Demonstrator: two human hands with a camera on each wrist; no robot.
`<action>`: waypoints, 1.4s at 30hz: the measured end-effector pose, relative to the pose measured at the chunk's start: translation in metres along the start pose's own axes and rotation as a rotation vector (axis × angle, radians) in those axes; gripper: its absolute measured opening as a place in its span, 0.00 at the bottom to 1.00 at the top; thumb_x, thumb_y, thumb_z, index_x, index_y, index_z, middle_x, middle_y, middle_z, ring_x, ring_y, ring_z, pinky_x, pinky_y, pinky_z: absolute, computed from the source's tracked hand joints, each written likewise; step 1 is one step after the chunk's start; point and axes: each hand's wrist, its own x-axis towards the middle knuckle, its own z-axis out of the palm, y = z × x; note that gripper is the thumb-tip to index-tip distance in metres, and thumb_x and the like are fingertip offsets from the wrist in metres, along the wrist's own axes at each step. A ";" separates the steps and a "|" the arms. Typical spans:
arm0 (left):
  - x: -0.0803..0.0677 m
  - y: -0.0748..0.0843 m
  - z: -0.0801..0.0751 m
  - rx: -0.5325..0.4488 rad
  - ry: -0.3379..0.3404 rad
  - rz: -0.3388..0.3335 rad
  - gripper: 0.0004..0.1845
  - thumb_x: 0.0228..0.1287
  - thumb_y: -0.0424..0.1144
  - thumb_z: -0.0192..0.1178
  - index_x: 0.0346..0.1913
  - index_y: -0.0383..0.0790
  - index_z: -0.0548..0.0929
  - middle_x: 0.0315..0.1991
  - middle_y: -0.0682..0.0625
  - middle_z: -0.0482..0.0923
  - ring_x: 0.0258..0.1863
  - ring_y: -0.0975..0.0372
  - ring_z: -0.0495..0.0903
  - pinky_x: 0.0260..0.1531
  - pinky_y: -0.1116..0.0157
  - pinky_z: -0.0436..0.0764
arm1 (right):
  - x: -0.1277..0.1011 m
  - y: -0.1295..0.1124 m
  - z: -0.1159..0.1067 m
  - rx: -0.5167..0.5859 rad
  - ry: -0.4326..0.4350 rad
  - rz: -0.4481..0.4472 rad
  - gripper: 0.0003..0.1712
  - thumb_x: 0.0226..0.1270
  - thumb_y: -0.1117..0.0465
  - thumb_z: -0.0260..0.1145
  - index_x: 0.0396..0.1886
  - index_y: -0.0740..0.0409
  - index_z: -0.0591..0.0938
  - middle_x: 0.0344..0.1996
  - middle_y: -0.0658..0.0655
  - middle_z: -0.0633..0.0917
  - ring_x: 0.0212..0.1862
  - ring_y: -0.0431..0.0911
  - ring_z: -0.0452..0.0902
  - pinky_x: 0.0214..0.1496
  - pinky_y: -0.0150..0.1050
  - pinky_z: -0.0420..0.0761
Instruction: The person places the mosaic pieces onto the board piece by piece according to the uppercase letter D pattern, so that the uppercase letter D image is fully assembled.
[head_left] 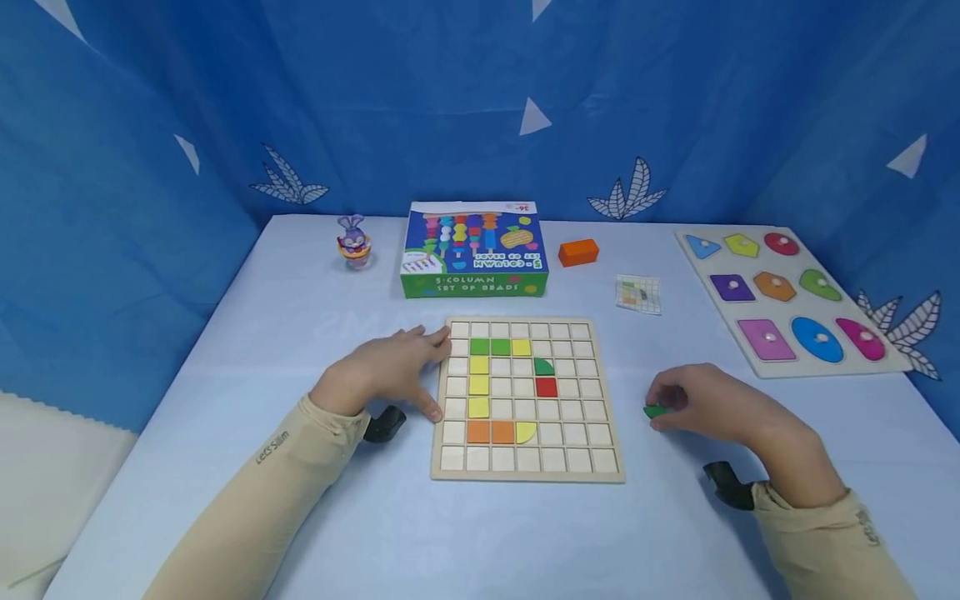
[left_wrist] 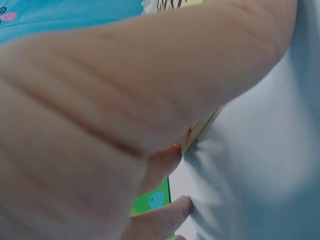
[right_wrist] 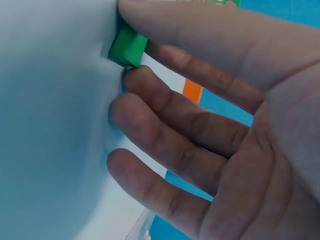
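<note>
A square wooden grid board (head_left: 528, 478) lies on the table, with green, yellow, orange and red pieces in some of its cells. Among them are a dark green quarter-round piece (head_left: 543, 367), a red square (head_left: 547, 387) and a yellow quarter-round piece (head_left: 526, 432). My left hand (head_left: 393, 367) touches the board's left edge, thumb and fingers spread apart. To the right of the board, my right hand (head_left: 701, 402) pinches a small green block (right_wrist: 129, 46) between thumb and index finger, close to the tabletop. The other fingers of that hand extend loosely beside the block.
Behind the board stand a bead-set box (head_left: 474, 250), an orange block (head_left: 578, 252) and a bunny figurine (head_left: 353, 242). A small pattern card (head_left: 638, 294) lies at the back right. Further right is a knobbed shape puzzle (head_left: 795, 302). Blue curtain (head_left: 465, 108) hangs behind the table.
</note>
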 end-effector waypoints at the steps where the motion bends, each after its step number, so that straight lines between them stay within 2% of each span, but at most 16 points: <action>1: 0.001 0.000 0.000 0.003 0.000 0.001 0.60 0.45 0.62 0.78 0.80 0.48 0.59 0.81 0.54 0.42 0.79 0.46 0.42 0.70 0.39 0.56 | 0.000 0.000 -0.001 -0.005 0.004 -0.006 0.12 0.53 0.58 0.82 0.34 0.52 0.86 0.31 0.47 0.82 0.36 0.46 0.74 0.41 0.43 0.82; 7: 0.002 0.000 0.000 0.003 -0.003 -0.004 0.60 0.45 0.62 0.78 0.80 0.48 0.58 0.81 0.55 0.42 0.79 0.46 0.42 0.70 0.40 0.56 | 0.000 0.001 -0.003 0.012 0.042 -0.001 0.06 0.57 0.64 0.76 0.34 0.56 0.86 0.30 0.49 0.83 0.35 0.47 0.75 0.39 0.43 0.83; 13: 0.001 -0.001 0.001 0.001 -0.005 0.000 0.60 0.45 0.61 0.78 0.80 0.48 0.58 0.81 0.54 0.42 0.79 0.46 0.42 0.71 0.40 0.55 | 0.002 0.002 -0.003 0.027 0.049 0.011 0.08 0.59 0.65 0.75 0.39 0.56 0.88 0.36 0.52 0.86 0.38 0.49 0.77 0.43 0.49 0.85; 24: 0.002 0.000 0.000 0.003 -0.006 0.001 0.60 0.44 0.61 0.78 0.80 0.48 0.58 0.81 0.54 0.42 0.79 0.46 0.42 0.71 0.40 0.56 | 0.005 0.000 0.000 0.014 0.073 -0.036 0.09 0.53 0.69 0.78 0.29 0.53 0.88 0.32 0.49 0.84 0.36 0.47 0.76 0.43 0.49 0.84; 30: 0.002 0.000 -0.001 0.000 -0.009 -0.005 0.61 0.44 0.62 0.78 0.80 0.48 0.58 0.81 0.54 0.42 0.79 0.46 0.42 0.70 0.39 0.55 | 0.004 0.004 -0.001 0.018 0.046 -0.004 0.13 0.47 0.63 0.84 0.33 0.54 0.89 0.32 0.49 0.85 0.37 0.48 0.77 0.43 0.49 0.84; 36: 0.002 -0.001 -0.002 -0.004 -0.001 0.002 0.61 0.44 0.62 0.78 0.80 0.48 0.58 0.81 0.54 0.42 0.79 0.46 0.42 0.70 0.39 0.55 | 0.006 0.004 -0.001 0.021 0.018 0.042 0.18 0.48 0.60 0.84 0.40 0.58 0.88 0.33 0.49 0.84 0.38 0.48 0.78 0.44 0.48 0.85; 42: 0.003 -0.001 -0.002 -0.005 -0.002 0.006 0.60 0.44 0.61 0.78 0.80 0.48 0.59 0.81 0.54 0.42 0.79 0.46 0.42 0.70 0.38 0.54 | 0.007 0.000 -0.005 0.028 -0.007 0.005 0.16 0.48 0.61 0.84 0.37 0.57 0.89 0.32 0.48 0.84 0.36 0.46 0.77 0.41 0.44 0.85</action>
